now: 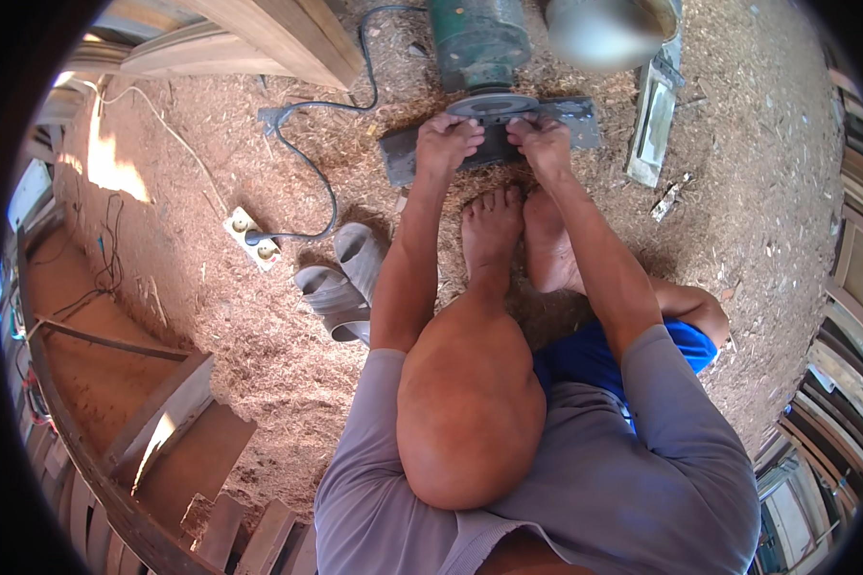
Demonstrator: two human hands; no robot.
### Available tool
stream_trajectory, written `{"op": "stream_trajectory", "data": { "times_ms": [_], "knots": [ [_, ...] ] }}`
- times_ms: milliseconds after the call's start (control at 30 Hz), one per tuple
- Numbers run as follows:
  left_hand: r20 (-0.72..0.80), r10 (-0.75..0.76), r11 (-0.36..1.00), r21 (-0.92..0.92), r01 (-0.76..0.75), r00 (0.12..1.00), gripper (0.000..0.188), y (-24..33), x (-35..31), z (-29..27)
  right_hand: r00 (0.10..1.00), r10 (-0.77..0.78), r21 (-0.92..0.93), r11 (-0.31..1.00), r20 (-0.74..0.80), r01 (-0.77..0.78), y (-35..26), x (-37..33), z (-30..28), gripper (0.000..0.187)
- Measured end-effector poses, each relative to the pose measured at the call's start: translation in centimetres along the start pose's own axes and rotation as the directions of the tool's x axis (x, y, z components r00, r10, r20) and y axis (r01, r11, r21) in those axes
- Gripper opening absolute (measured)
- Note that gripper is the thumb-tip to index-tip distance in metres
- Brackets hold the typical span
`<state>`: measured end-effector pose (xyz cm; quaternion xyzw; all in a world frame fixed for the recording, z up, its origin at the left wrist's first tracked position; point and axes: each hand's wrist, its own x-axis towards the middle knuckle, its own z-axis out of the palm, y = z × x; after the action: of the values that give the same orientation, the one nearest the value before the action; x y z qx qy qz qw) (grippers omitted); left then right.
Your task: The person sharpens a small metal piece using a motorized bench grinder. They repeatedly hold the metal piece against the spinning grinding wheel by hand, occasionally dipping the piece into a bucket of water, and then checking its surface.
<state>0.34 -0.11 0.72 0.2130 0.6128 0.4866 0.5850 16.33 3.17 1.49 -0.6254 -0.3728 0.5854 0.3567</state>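
A green electric motor (479,36) stands ahead of me with a grey grinding disc (492,103) on its near end. My left hand (448,144) is closed, its fingertips pinched at the disc's left near edge. At the right near edge my right hand (541,142) is closed in the same way. A thin dark strip seems to lie between the fingertips, but I cannot make out its kind. Beneath the hands a dark flat bar (583,121) extends out to both sides. Whether the fingers touch the bar or the disc is hidden.
A grey cable (334,182) runs to a white socket strip (251,238) at the left. Grey slippers (340,287) lie by my left forearm. A round metal pot (609,34) and a narrow board (653,134) are at the far right. Timber (288,38) stands at the far left.
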Motion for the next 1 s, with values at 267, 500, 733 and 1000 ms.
{"op": "stream_trajectory", "data": {
  "times_ms": [267, 500, 733, 1000],
  "knots": [
    [-0.016, 0.005, 0.997, -0.077, -0.006, 1.0, 0.009, -0.5, 0.0, -0.6, 1.0, 0.013, -0.025, 1.0, -0.006, -0.013, 0.1, -0.3, 0.9, 0.018],
    [-0.027, -0.002, 0.994, -0.105, -0.001, 1.0, 0.008, -0.3, -0.1, -0.9, 1.0, 0.009, -0.076, 0.997, -0.019, -0.011, 0.2, -0.1, 1.3, 0.024],
    [-0.053, -0.003, 0.993, -0.118, -0.003, 0.999, 0.009, 0.0, -0.6, -1.2, 1.0, -0.017, -0.095, 0.995, -0.011, 0.015, 0.3, -0.4, 2.0, 0.02],
    [-0.068, -0.002, 0.991, -0.134, -0.007, 0.998, 0.01, 0.1, -0.7, -1.8, 0.998, -0.059, -0.081, 0.995, -0.01, 0.058, 1.0, -0.1, 2.6, 0.021]
  ]
}}
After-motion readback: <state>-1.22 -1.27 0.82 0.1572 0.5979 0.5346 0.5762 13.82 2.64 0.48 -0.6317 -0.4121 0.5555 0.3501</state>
